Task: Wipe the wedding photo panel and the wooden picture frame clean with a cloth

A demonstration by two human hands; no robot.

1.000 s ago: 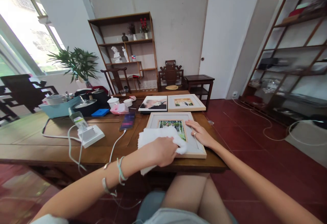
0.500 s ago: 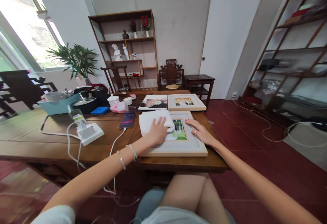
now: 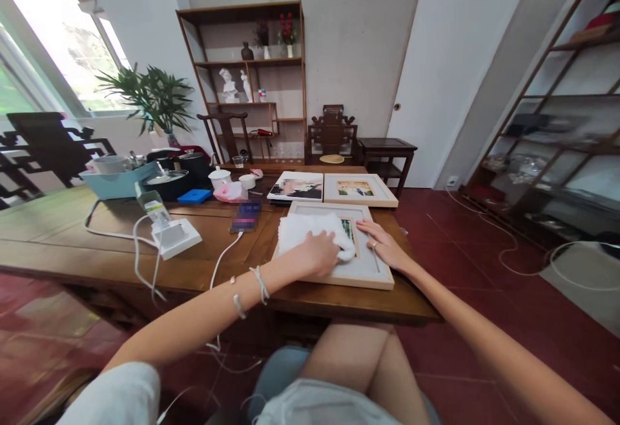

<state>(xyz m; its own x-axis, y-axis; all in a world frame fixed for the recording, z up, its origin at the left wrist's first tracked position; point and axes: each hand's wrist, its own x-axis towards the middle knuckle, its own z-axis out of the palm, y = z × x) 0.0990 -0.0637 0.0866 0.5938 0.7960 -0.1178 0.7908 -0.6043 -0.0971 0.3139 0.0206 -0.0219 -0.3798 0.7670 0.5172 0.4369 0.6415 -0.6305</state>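
A picture frame (image 3: 378, 275) with a pale wooden edge lies flat at the table's front edge. My left hand (image 3: 321, 254) rests on a white cloth (image 3: 303, 228) over the frame, its fingers curled into the fabric. The cloth covers the frame's left side and most of its small green picture (image 3: 349, 234). My right hand (image 3: 385, 245), with a ring on one finger, lies on the frame's right border, fingers stretched out and holding nothing.
Behind lie a second framed picture (image 3: 361, 190) and a photo panel (image 3: 296, 186). Leftward on the wooden table (image 3: 227, 260) are a phone (image 3: 245, 216), a white charger (image 3: 179, 239) with cables, a blue box (image 3: 194, 196), a pink packet (image 3: 230, 190) and black pots (image 3: 168, 184).
My left hand and the cloth have moved right, covering more of the green picture. Its fingers are more curled. The frame sits slightly turned. My right hand stays on the border.
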